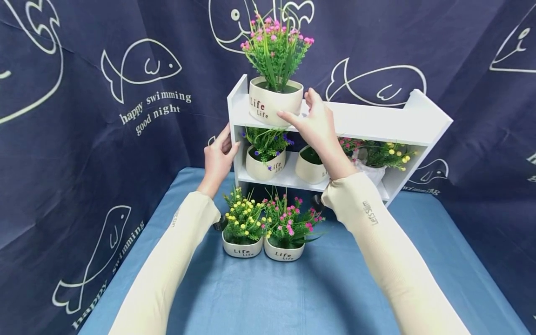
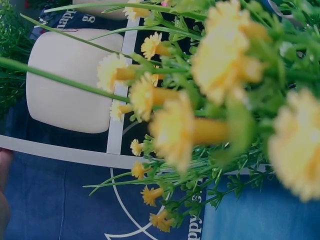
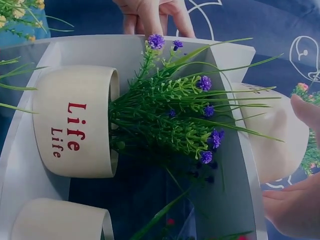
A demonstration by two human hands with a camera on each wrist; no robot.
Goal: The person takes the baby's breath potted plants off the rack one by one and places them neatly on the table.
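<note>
One pink-flowered pot (image 1: pixel 275 107) is pinched in the right grip (image 1: pixel 317 123) atop the white rack (image 1: pixel 372 122); whether it rests there I cannot tell. Left grip (image 1: pixel 219 160), fingers loosely extended, touches the rack's side. Below both, three pots (image 1: pixel 264 166) look placed; two counter pots (image 1: pixel 284 252) seemingly remain.

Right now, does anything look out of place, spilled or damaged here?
Only the yellow-flowered pot at right in the white shelf: it looks whiter than the cream pots, with an uneven outline. The right sleeve partly hides it, so why is unclear. No spill or clear damage shows.
</note>
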